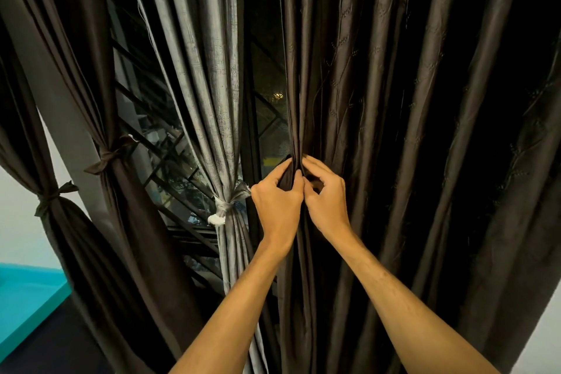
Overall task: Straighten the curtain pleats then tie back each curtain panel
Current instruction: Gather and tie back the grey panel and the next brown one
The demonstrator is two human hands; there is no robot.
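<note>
From the head camera, we are facing the window with both arms raised to the dark brown curtain panel (394, 130), the one that hangs loose on the right and fills that half of the view. Our left hand (277, 200) has its fingers curled round the panel's inner edge, gripping a bunched fold of cloth. Our right hand (326, 194) sits just beside it, knuckles touching the left, with its thumb and curled fingers pinching the next fold over. Holding them this close together makes sense to us as gathering: each pleat is drawn against the last, so the cloth stacks evenly before anything is wrapped round it.

To the left of our hands the silver-grey panel (206, 70) is already cinched at its waist by a pale tie (224, 206), and further left two brown panels (100, 39) are knotted with their own brown ties (112, 155). Between these the window grille (170, 155) shows, dark outside. A teal surface (27, 297) lies at the lower left corner of the view.

We judge the task well along: only this panel hangs untied. No tie for it shows anywhere. The wide spread of folds to our right has yet to be gathered in.
</note>
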